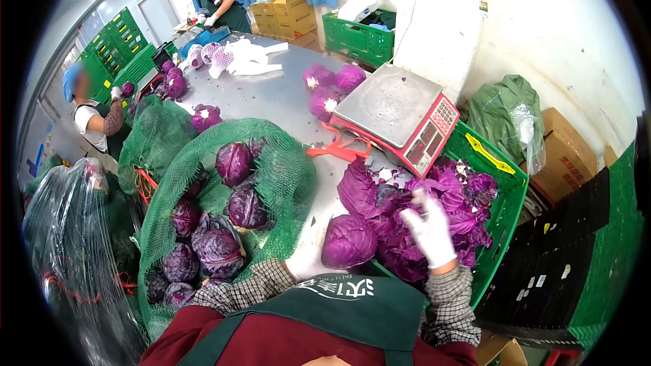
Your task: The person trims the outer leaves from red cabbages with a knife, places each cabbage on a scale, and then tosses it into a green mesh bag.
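My left hand (308, 261), in a white glove, holds a peeled red cabbage (348, 241) from its left and underside; its fingers are mostly hidden behind the cabbage and my apron. My right hand (430, 232), also gloved, is over a heap of loose purple cabbage leaves (468, 207), fingers apart and nothing in them. The leaves fill a green crate (505, 207) at the table's edge. On my left, a green mesh bag (288, 156) lies open around several untrimmed red cabbages (218, 252).
A red-framed scale (390, 105) stands beyond the crate, with an orange-red strap (342, 146) beside it. Trimmed cabbages (322, 102) sit on the metal table (261, 98) near white foam nets (247, 57). Two co-workers (224, 3) stand at the far and left sides.
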Demonstrator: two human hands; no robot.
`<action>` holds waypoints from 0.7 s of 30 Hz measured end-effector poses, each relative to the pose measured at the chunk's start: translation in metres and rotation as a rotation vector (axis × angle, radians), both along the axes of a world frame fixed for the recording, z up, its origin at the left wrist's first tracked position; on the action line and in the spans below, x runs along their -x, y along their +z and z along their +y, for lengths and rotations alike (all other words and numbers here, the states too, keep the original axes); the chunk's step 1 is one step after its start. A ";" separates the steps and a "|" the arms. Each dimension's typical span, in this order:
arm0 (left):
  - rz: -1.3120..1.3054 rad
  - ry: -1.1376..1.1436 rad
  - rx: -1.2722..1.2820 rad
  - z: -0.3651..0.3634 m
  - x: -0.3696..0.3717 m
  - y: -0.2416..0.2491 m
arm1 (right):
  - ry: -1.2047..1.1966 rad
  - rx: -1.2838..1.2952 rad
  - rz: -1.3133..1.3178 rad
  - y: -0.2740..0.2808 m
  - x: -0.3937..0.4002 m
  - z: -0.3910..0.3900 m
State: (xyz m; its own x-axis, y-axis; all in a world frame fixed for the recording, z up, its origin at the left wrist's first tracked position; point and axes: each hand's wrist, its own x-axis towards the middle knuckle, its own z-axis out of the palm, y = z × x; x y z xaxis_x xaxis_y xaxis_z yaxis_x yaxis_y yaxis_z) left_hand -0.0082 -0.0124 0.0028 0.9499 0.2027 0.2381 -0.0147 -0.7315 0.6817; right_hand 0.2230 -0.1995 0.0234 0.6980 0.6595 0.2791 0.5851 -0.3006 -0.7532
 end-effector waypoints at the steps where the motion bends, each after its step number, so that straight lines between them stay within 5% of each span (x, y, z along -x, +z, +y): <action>1: -0.018 -0.024 0.010 -0.002 -0.005 0.012 | 0.148 -0.048 0.223 -0.016 0.013 0.010; 5: -0.124 -0.076 0.023 -0.012 -0.018 0.037 | 0.528 0.121 1.060 -0.002 0.028 0.032; 7: -0.251 -0.073 0.046 -0.015 -0.017 0.037 | 0.567 0.179 0.544 -0.010 0.028 0.034; 9: -0.032 0.058 -0.046 -0.012 -0.003 0.017 | 0.563 0.054 0.123 -0.019 0.032 0.034; 15: 0.043 0.005 -0.045 -0.006 -0.018 0.031 | 0.557 0.009 0.444 0.016 0.032 0.041; 16: 0.062 0.006 -0.021 -0.004 -0.017 0.027 | 0.592 -0.235 0.296 -0.019 0.031 0.050; 19: 0.083 0.009 -0.009 -0.006 -0.020 0.028 | 0.409 -0.102 -0.369 -0.008 0.028 0.059; 21: 0.077 0.016 -0.038 -0.005 -0.018 0.023 | 0.302 -0.097 -0.404 -0.006 0.022 0.070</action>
State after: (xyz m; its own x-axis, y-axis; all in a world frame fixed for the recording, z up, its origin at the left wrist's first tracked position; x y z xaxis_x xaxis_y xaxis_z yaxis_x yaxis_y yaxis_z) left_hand 0.0098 -0.0175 0.0258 0.9624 0.2098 0.1723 0.0482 -0.7565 0.6522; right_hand 0.2015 -0.1297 0.0176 0.3046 0.7726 0.5570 0.8850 -0.0133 -0.4654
